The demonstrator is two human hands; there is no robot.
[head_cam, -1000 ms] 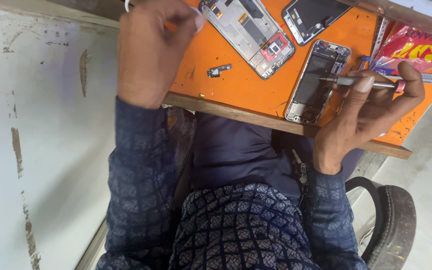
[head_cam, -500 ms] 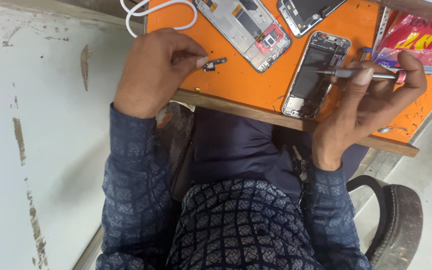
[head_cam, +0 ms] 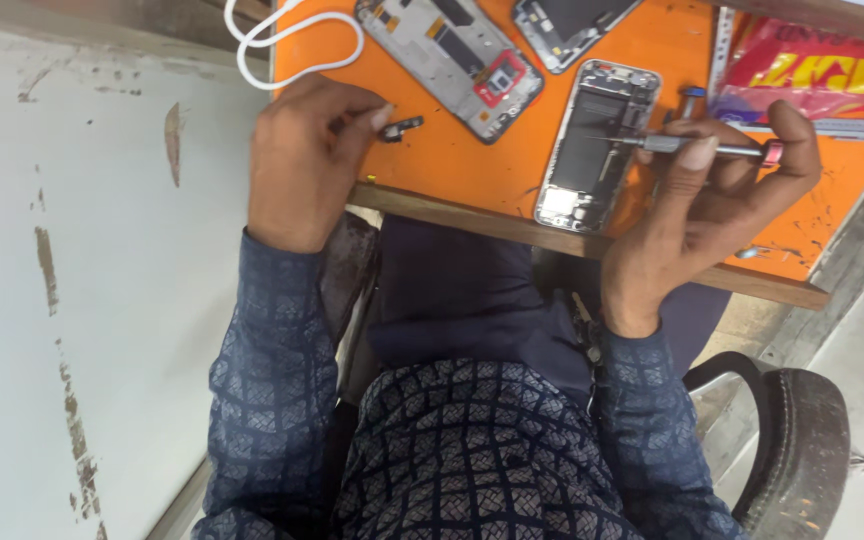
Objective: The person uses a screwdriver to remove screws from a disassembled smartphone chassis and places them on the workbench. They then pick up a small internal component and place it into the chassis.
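Holding a slim metal screwdriver (head_cam: 697, 148) pinched between thumb and fingers, the right hand (head_cam: 717, 205) rests at the near right of the orange work mat (head_cam: 482, 165), with the tool lying nearly level and its tip reaching over an opened phone frame (head_cam: 597, 145). That frame lies flat on the mat, just left of the right hand, its inner side up. It looks light and thin, rigid along its metal rim but probably fragile inside, so the safest hold would be on the long edges, not on the exposed parts.

The left hand (head_cam: 302, 160) sits at the near left edge of the mat, fingers curled close together, the fingertips touching a small dark component (head_cam: 402, 127); whether it is actually pinched or only pressed down I cannot tell. The piece is tiny and would slip easily, so it likely needs a fingertip or nail grip.

Farther back on the mat, a second phone chassis with a red part (head_cam: 452, 50) lies between the two hands, and a third opened phone (head_cam: 572, 22) is at the far edge. A white cable (head_cam: 297, 55) loops at the mat's far left corner, close behind the left hand. A red and yellow packet (head_cam: 817, 75) lies beyond the right hand, crowding the mat's right side.
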